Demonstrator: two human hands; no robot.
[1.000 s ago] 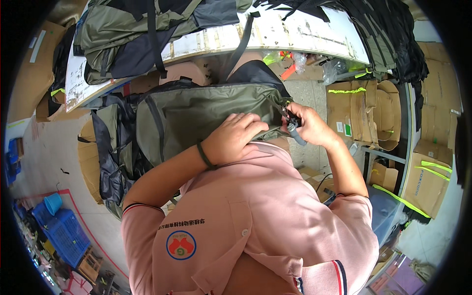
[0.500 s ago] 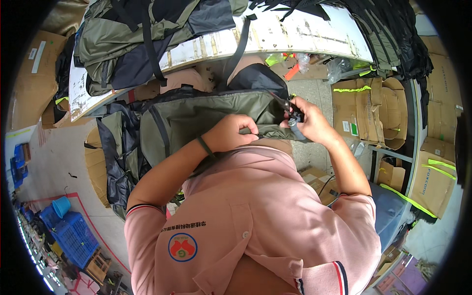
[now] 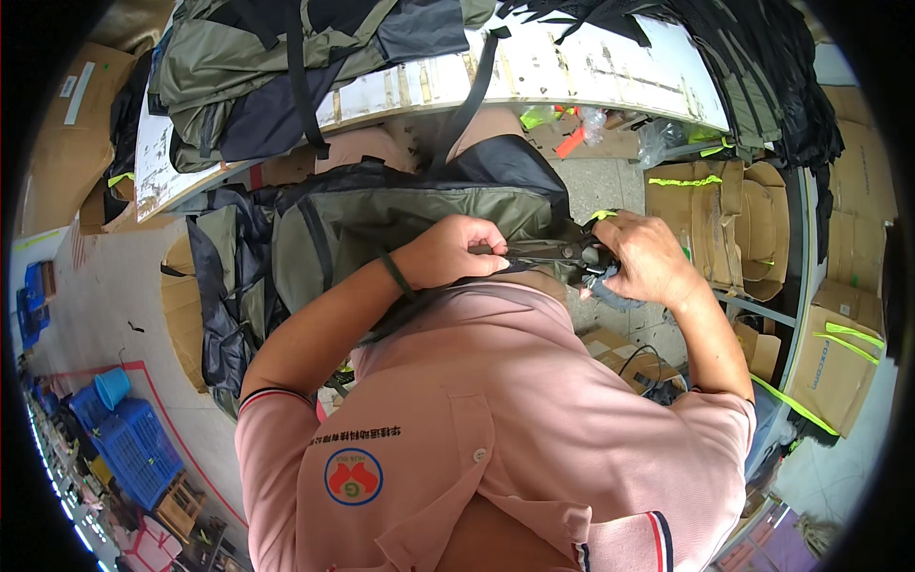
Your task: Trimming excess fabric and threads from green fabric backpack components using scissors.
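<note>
Across my lap lies an olive-green and black bag (image 3: 372, 224), with dark straps and seams. My left hand (image 3: 453, 251) is closed in a pinch on the bag's near edge. In my right hand (image 3: 653, 255) is a pair of scissors (image 3: 545, 255), its handles wrapped in grey cloth. The blades point left, close to my left fingertips, along the bag's edge. Whether they touch a thread or the fabric is too small to tell.
A white worktable (image 3: 553, 71) ahead bears a pile of olive and black bags (image 3: 248, 95). Cardboard boxes (image 3: 701, 224) stand at the right, beside a metal frame (image 3: 805, 248). Blue plastic crates (image 3: 143, 458) are on the floor at the far left.
The scissors have turned from pointing up and away to pointing left toward my left hand. My right hand has shifted right and slightly nearer; my left hand still pinches the bag's edge.
</note>
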